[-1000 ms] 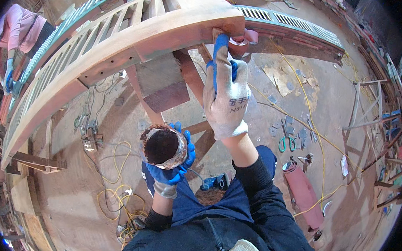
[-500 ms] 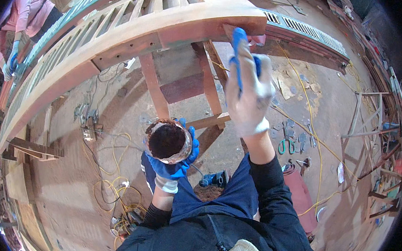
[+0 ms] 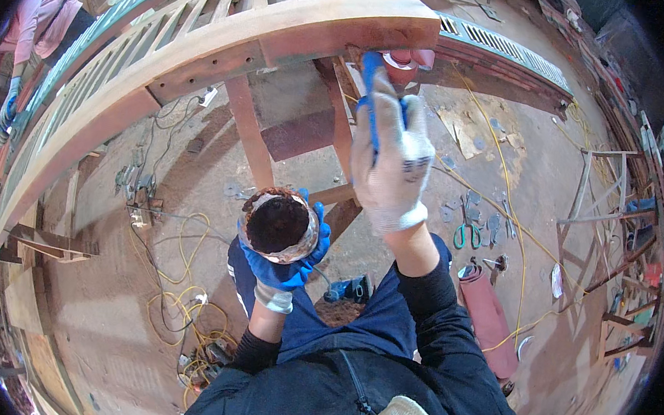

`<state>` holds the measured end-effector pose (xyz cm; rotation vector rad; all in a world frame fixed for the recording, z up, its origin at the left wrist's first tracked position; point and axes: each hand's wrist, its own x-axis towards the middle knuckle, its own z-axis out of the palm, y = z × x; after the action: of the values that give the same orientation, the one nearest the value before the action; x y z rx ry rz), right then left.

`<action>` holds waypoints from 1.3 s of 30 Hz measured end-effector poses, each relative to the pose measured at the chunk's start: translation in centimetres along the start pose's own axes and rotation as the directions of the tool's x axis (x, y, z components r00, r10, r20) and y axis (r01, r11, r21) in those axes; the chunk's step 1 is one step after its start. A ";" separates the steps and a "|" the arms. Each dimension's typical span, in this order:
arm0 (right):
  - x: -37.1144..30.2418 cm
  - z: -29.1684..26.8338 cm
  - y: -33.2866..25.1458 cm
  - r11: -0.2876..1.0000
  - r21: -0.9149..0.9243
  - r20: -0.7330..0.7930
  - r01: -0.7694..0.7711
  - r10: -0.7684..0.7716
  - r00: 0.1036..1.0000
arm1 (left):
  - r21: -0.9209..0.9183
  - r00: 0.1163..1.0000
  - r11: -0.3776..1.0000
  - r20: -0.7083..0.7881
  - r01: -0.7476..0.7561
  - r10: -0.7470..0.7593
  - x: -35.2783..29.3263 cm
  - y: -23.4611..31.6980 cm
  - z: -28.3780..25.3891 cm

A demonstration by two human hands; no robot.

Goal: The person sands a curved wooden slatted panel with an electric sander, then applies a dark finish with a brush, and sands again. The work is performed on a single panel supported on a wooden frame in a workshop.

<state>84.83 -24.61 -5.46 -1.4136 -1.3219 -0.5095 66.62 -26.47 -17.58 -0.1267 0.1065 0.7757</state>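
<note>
In my left hand (image 3: 284,275), in a blue-palmed glove, is a round tub (image 3: 311,241) with a crusted, pale rim and a dark brown filling (image 3: 276,225). The fingers wrap its right side and underside. My right hand (image 3: 394,162), in a white glove with blue fingers, reaches forward with the index finger extended and the others curled. Its fingertips are just below the right end of the slatted wooden panel (image 3: 314,38), whose near edge is reddish-brown with dark holes. A thin piece appears at the fingertip, but its kind is unclear.
At far left, a person in pink (image 3: 38,20) works with gloved hands beside a pale green slatted panel (image 3: 112,22). Yellow cables (image 3: 177,297) cross the floor. Green-handled scissors (image 3: 468,234), a pink roll (image 3: 487,317) and a blue power tool (image 3: 350,289) lie near me.
My right hand has moved slightly left and down, from the panel's reddish edge to just below it. My left hand still holds the tub in nearly the same place.
</note>
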 end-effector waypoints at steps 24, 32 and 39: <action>0.5 -0.9 2.2 0.999 -0.032 -0.087 0.030 -0.033 0.996 | 0.005 0.998 1.000 -0.060 0.014 -0.014 0.0 -0.1 0.0; 1.1 -1.5 1.4 1.000 -0.003 -0.037 -0.022 0.022 0.999 | 0.017 0.997 1.000 -0.076 0.008 -0.007 -0.2 -0.1 -0.1; 0.9 -1.6 1.8 0.997 0.072 -0.097 -0.011 0.018 0.995 | 0.026 0.998 1.000 -0.068 0.014 -0.012 -0.3 0.2 -0.3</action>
<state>87.25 -25.25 -4.85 -1.3231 -1.2393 -0.5105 66.29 -26.60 -17.86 -0.1281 0.1798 0.7573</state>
